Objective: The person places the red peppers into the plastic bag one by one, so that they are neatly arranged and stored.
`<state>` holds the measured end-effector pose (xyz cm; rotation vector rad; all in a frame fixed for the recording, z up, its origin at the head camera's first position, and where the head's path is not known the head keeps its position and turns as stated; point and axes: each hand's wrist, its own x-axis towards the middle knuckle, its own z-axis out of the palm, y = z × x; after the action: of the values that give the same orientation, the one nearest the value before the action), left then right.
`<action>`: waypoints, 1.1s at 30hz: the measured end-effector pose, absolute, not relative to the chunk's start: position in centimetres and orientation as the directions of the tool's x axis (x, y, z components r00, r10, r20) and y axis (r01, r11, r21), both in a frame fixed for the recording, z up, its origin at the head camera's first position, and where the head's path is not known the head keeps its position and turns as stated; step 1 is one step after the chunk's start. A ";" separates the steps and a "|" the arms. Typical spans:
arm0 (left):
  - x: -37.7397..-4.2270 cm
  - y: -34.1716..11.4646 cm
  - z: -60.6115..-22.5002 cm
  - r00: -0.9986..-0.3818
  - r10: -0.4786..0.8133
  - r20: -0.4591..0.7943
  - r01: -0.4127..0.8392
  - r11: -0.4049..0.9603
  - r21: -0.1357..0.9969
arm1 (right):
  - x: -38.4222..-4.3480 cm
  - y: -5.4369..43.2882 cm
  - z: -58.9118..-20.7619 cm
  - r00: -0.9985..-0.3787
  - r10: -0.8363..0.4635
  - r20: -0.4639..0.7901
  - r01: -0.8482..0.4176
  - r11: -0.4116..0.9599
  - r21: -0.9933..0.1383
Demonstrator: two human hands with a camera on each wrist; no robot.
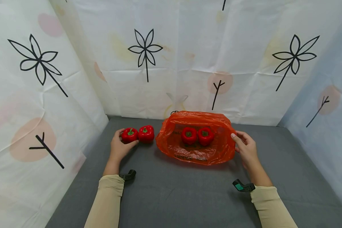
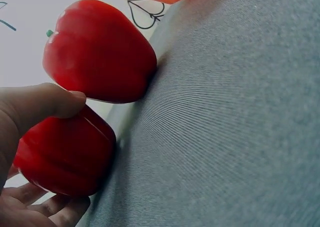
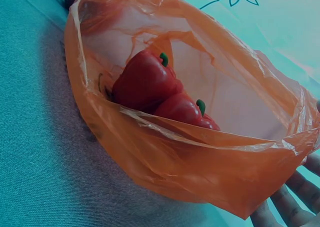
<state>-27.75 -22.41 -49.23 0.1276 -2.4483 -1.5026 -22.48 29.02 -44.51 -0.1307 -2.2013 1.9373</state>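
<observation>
What seems a cloth-covered grey table (image 1: 188, 196) carries two red peppers (image 1: 146, 135) and an orange plastic bag (image 1: 166, 139)

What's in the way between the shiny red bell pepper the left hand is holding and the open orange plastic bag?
Another shiny red bell pepper stands between the left hand's pepper and the orange plastic bag, whose side also rises there. Above them, nothing visible blocks the way.
</observation>
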 end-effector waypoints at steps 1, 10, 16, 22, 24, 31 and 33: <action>-27.7 -22.5 -49.1 -0.960 -0.213 0.179 0.062 0.462 0.885 | -22.5 29.0 -44.5 -0.975 0.203 0.095 -0.068 0.134 -0.989; -26.9 -22.5 -47.0 -0.946 -0.260 0.193 0.069 0.418 0.906 | -22.5 28.9 -44.5 -0.976 0.194 0.097 -0.074 0.125 -0.989; -26.1 -21.9 -44.4 -0.935 -0.277 0.223 0.101 0.395 0.913 | -22.5 28.9 -44.4 -0.977 0.194 0.091 -0.068 0.124 -0.990; -24.8 -20.8 -41.5 -0.931 -0.236 0.280 0.176 0.381 0.907 | -22.5 28.9 -44.6 -0.975 0.193 0.108 -0.084 0.128 -0.988; -24.3 -20.4 -40.6 -0.927 -0.216 0.308 0.210 0.382 0.900 | -22.5 28.9 -44.6 -0.975 0.190 0.113 -0.089 0.132 -0.987; -22.5 -18.2 -38.1 -0.919 -0.128 0.372 0.310 0.347 0.885 | -22.5 29.1 -44.5 -0.978 0.175 0.117 -0.105 0.077 -0.991; -22.2 -17.4 -37.7 -0.919 -0.098 0.382 0.330 0.337 0.882 | -22.5 29.1 -44.5 -0.978 0.176 0.116 -0.104 0.075 -0.992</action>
<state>-22.20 -17.43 -37.66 -0.2052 -2.2399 -1.6069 -22.46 29.10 -44.49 -0.0735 -2.1417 2.0056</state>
